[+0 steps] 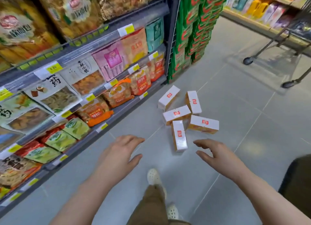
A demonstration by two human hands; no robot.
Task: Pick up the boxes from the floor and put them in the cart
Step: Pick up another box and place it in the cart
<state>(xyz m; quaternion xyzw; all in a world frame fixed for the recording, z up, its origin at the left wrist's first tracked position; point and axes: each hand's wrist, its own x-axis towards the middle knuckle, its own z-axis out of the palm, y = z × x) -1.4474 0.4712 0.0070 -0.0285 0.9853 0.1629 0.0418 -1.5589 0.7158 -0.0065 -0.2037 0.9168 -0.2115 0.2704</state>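
Observation:
Several white boxes with red labels and orange sides lie in a loose heap on the grey tiled floor, from the farthest box (168, 97) to the nearest box (179, 136). My left hand (121, 155) hovers open to the left of the nearest box, fingers spread, holding nothing. To the right of that box my right hand (217, 155) is also open and empty. Neither hand touches a box. The metal cart (286, 34) stands at the upper right, only its frame and wheels showing.
Shelves (94, 96) full of snack bags run along the left side. A stack of green and red cartons (195, 31) stands at the shelf's end. Another shelf (262, 7) lines the far right. My legs and white shoes (154, 176) are below.

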